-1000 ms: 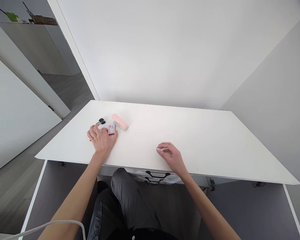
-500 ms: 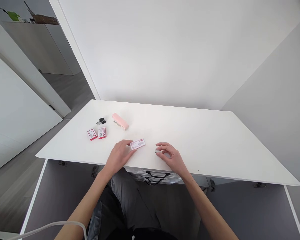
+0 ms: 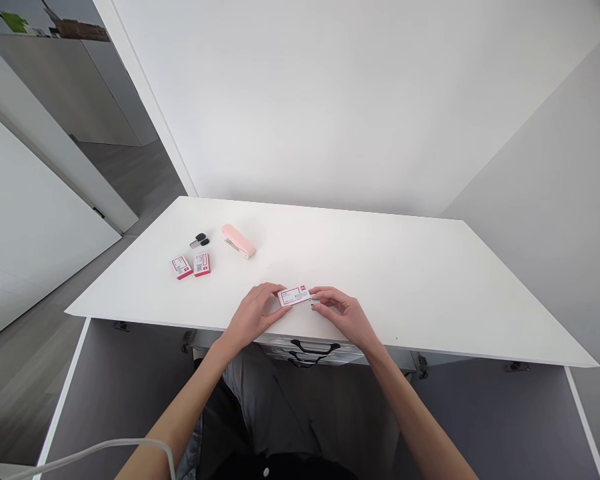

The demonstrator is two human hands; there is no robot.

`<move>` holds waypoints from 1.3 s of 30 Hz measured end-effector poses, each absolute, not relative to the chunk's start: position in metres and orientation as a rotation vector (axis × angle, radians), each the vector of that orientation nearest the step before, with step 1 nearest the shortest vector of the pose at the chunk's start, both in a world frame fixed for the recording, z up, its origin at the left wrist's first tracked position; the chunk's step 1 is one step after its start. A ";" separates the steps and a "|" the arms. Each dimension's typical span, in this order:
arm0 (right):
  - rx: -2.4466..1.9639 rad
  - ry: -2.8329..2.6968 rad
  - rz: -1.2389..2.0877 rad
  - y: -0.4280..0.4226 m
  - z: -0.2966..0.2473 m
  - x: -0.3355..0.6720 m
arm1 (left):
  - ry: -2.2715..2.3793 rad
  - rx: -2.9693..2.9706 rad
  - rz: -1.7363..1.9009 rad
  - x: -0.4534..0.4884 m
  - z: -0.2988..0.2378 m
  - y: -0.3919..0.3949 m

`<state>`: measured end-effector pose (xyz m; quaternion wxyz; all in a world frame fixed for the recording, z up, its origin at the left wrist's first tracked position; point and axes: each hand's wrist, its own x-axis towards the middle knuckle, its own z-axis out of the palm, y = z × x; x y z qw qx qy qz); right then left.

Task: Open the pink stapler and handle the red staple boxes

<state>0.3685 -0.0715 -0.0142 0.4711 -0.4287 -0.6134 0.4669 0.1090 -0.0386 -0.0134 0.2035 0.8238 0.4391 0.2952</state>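
Observation:
My left hand grips a small white-and-red box by its left end, between thumb and fingers, at the front middle of the table. This box looks longer than the other two boxes. My right hand is closed in a pinch on a small silvery piece, too small to make out clearly. Its fingertips are close to the box's right end; whether they touch it I cannot tell. Farther left lies a pink stapler, apart from both hands.
Two similar boxes, one beside the other, lie on the left of the white table. Behind them is a small black-and-silver item. A wall rises at the back. A white cable crosses at lower left.
My left hand has moved right with the white-and-red box, bringing it up to my right hand's fingertips. My right hand has stayed almost in place, still pinching the silvery piece.

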 end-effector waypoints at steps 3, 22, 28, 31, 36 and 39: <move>-1.074 -1.501 1.191 -0.071 -0.015 0.370 | 1.206 2.312 0.826 0.111 -0.012 -0.040; -1.179 -1.540 0.875 -0.071 -0.019 0.365 | 1.144 2.463 0.760 0.111 -0.014 -0.038; -1.141 -1.687 0.804 -0.070 -0.019 0.361 | 1.250 2.405 0.804 0.112 -0.013 -0.038; -1.112 -1.730 0.787 -0.065 -0.019 0.355 | 1.268 2.363 0.779 0.113 -0.011 -0.039; -1.063 -1.808 0.762 -0.057 -0.018 0.344 | 1.259 2.295 0.800 0.112 -0.009 -0.040; -1.074 -1.834 0.764 -0.054 -0.019 0.340 | 1.272 2.259 0.814 0.112 -0.010 -0.040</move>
